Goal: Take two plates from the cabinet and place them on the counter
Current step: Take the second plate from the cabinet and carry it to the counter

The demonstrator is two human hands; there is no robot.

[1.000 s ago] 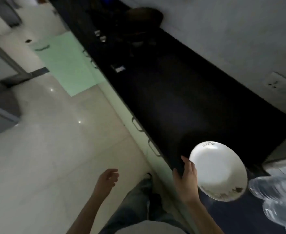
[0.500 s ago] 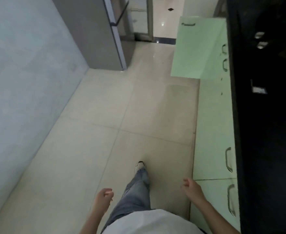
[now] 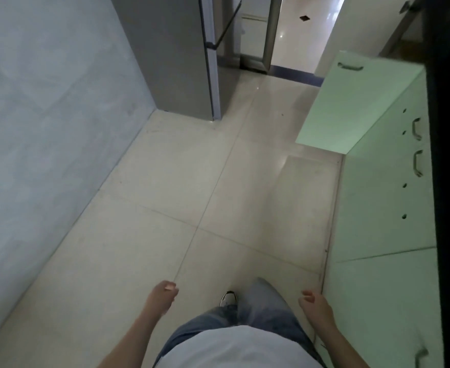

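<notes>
No plate in view now. The open cabinet door (image 3: 351, 102) stands out from the pale green cabinet run (image 3: 386, 208) ahead on our right, so that's presumably where the next plate sits; the interior isn't visible from here. The counter (image 3: 449, 155) shows only as a dark strip along the right edge, and we can't see what's on it.

Both hands are empty. Left hand (image 3: 162, 294) hangs low with fingers loosely curled, gripping nothing. Right hand (image 3: 314, 304) is relaxed, fingers apart, close to the cabinet front but not touching it. One shoe (image 3: 228, 298) is forward on the tile floor (image 3: 192, 195).

Step in hand, as we read it: walk back to the open door for plate two. To do it well:
- stay close to the cabinet run and stop short of the door's free edge, since it juts into the path
- crouch and look inside before reaching
- take the plate by its rim and clear the door frame before turning

Versus a second ago: then the right hand held a white plate at the counter's near edge. That plate has left the hand, and the view has swung from the counter to the floor and door.
</notes>
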